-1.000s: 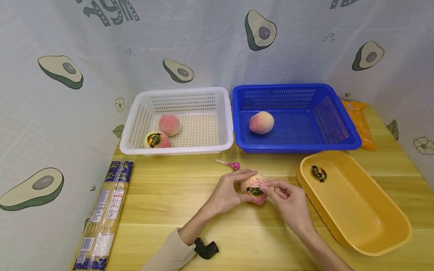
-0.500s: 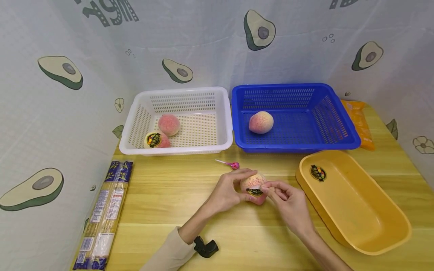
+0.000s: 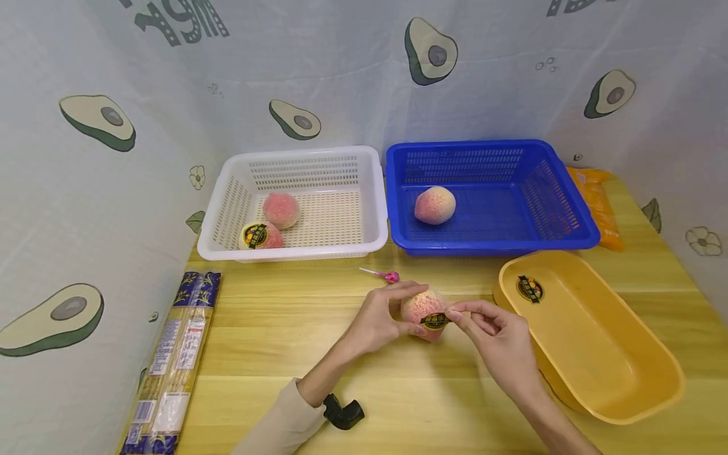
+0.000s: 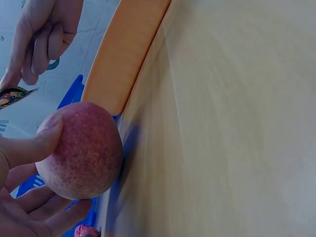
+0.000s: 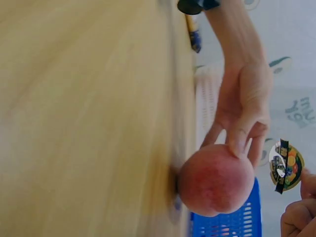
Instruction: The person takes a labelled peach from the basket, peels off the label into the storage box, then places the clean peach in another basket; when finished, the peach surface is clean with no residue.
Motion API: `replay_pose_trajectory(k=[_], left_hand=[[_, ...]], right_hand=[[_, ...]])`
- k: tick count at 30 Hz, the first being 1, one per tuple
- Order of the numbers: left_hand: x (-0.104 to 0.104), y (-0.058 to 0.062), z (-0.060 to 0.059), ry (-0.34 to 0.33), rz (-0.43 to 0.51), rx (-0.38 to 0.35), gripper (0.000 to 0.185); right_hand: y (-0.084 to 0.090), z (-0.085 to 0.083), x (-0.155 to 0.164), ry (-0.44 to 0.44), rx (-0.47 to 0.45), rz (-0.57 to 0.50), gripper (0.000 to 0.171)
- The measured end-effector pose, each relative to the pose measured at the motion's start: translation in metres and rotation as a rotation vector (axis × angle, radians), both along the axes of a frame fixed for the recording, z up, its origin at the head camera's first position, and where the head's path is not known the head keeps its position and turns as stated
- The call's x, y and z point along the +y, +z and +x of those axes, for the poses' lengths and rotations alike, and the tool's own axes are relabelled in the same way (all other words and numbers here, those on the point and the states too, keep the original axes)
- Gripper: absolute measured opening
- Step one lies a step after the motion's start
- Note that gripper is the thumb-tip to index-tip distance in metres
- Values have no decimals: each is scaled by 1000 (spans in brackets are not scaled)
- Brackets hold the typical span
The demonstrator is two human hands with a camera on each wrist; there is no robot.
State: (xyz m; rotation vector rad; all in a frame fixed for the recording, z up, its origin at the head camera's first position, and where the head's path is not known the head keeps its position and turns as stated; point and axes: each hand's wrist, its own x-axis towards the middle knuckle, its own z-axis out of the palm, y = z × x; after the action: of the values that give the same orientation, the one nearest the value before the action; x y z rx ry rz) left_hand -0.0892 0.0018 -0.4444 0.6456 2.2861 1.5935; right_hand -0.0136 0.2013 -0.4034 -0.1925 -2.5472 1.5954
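Observation:
A pink peach [image 3: 422, 306] sits just above the wooden table, and my left hand [image 3: 392, 311] grips it from the left with thumb and fingers. My right hand [image 3: 462, 314] pinches a round black-and-yellow sticker [image 3: 435, 321] at the peach's right side. The right wrist view shows the sticker [image 5: 285, 165] lifted clear of the peach [image 5: 215, 180], with the left hand [image 5: 244, 118] curled over the fruit. In the left wrist view the peach [image 4: 84, 150] rests against my thumb, and the right hand [image 4: 42, 34] holds the sticker [image 4: 12, 94] edge-on.
A white basket [image 3: 296, 253] holds two peaches, one stickered [image 3: 258, 236]. A blue basket [image 3: 495, 243] holds one peach [image 3: 435, 205]. A yellow tub [image 3: 625, 354] with a sticker [image 3: 530, 289] inside stands at the right. A lollipop [image 3: 389, 276], a noodle packet [image 3: 170, 360] and an orange packet [image 3: 597, 196] lie on the table.
The right hand has drawn the sticker rightward off the front of the peach. The left hand keeps holding the peach in the same place.

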Motion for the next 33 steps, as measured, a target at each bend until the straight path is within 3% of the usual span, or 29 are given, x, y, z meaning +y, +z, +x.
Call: replay_pose_trajectory(k=[3,8,11,17,25,33], left_hand=[[0,1,2,-3,-10,2,66],[1,0,2,8,-16,-6,66],[2,-1,2,11,-16,-6,66],[2,0,2,13,-11,-7,66],[3,1,3,11,-15,-5,65],[2,2,3,12,-9,-6,65]], right_hand=[[8,-1,7,1,-28,-66,17],[19,-6,25,61,67,-131,12],[29,-6,38,80,73,-109,12],[44,-6,75,26,-17,79,15],[45,-12,134,-15,-130,255,19],[38,-16,171,64,-221,509,26]])
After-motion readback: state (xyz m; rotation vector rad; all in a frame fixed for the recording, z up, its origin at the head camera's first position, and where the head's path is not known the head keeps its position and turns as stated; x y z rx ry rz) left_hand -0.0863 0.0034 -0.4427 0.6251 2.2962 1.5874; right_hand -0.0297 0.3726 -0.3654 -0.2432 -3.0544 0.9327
